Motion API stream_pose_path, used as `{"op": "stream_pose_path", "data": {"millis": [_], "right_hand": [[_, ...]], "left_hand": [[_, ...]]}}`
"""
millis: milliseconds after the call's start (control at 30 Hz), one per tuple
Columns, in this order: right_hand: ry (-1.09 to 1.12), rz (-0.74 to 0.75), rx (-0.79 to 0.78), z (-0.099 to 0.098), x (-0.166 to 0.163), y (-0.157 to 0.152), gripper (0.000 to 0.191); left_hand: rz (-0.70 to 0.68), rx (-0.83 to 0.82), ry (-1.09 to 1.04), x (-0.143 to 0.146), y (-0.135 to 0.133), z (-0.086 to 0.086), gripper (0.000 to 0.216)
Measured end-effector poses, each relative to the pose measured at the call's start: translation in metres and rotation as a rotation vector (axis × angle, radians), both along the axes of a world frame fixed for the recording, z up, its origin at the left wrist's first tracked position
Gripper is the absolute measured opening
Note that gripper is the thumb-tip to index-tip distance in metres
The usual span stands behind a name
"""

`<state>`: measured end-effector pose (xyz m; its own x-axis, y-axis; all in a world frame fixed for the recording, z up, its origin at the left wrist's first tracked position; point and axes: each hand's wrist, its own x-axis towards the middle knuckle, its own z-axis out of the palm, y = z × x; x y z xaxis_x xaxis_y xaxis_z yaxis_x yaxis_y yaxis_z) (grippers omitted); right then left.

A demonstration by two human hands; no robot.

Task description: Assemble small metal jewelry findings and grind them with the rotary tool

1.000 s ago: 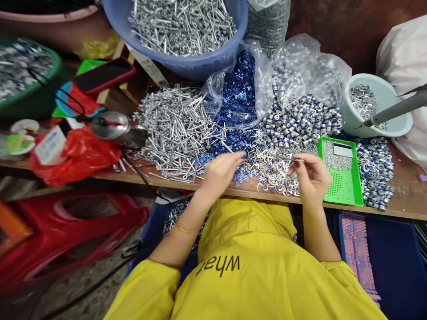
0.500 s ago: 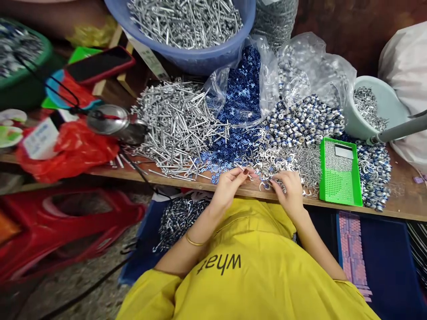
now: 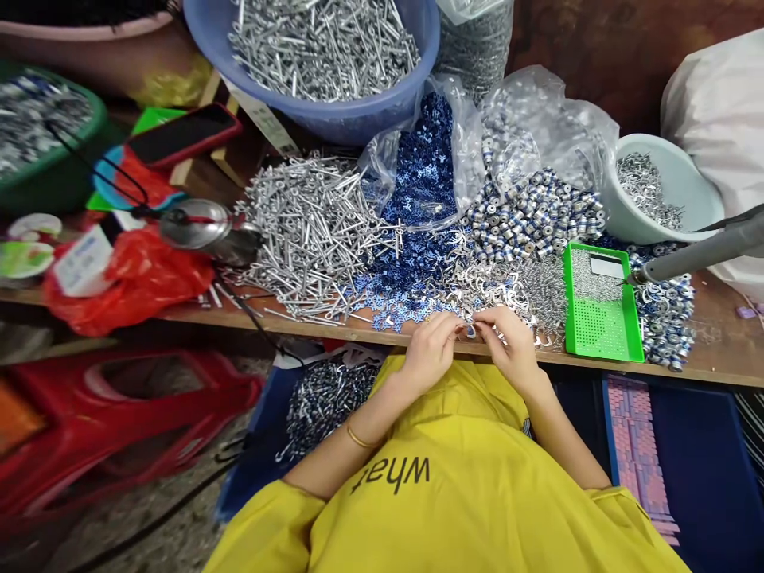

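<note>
My left hand (image 3: 430,351) and my right hand (image 3: 507,346) meet at the near edge of the wooden table (image 3: 710,362), fingers pinched together around small metal parts that I cannot make out clearly. Just beyond them lie a heap of curved silver clips (image 3: 498,286) and scattered blue star-shaped pieces (image 3: 406,290). A big pile of silver pins (image 3: 310,231) lies to the left. Blue-and-silver rollers (image 3: 528,215) are heaped behind the clips.
A green perforated tray (image 3: 600,318) sits right of my hands. A blue basin of pins (image 3: 322,48), a pale bowl (image 3: 662,187), plastic bags, a red bag (image 3: 128,278), a phone (image 3: 182,131) and a grey tool (image 3: 698,255) crowd the table. A red stool (image 3: 119,414) stands below left.
Both hands drew back from the heaps to the table's near edge and came together, fingertips touching over small parts.
</note>
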<state>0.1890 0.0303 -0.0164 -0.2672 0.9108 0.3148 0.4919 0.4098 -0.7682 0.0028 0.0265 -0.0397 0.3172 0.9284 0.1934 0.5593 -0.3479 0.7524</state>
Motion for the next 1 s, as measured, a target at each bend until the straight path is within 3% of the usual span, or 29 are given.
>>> {"op": "stream_pose_path", "data": {"millis": [133,367,500,567,667,800,833,933,1000], "right_hand": [[0.030,0.025,0.053,0.010,0.001,-0.003,0.017],[-0.057,0.022,0.212,-0.003,0.006,-0.011,0.024],[-0.087,0.053,0.219,-0.003,-0.001,-0.015,0.025],[-0.092,0.139,0.174,0.002,-0.001,-0.008,0.021],[-0.147,0.157,0.083,0.006,0.016,0.026,0.036],[-0.400,-0.399,0.168,-0.005,0.061,0.102,0.030],[-0.481,-0.445,0.161,-0.011,0.072,0.119,0.029],[-0.586,-0.411,0.149,-0.021,0.089,0.151,0.020],[-0.497,-0.406,0.182,-0.020,0.085,0.149,0.018]], "left_hand": [[-0.020,0.034,0.025,0.003,-0.002,0.005,0.027],[-0.080,0.055,0.113,0.008,-0.004,0.009,0.028],[-0.117,-0.079,-0.009,0.010,-0.008,0.006,0.026],[-0.126,-0.187,-0.133,0.008,-0.011,0.003,0.026],[-0.075,-0.287,-0.302,0.003,-0.012,0.001,0.032],[0.029,-0.256,-0.326,-0.008,-0.008,0.001,0.033],[0.031,-0.233,-0.325,-0.010,-0.006,0.000,0.036],[0.059,-0.188,-0.361,-0.016,-0.004,-0.005,0.032],[0.120,-0.189,-0.364,-0.020,-0.003,-0.009,0.028]]}}
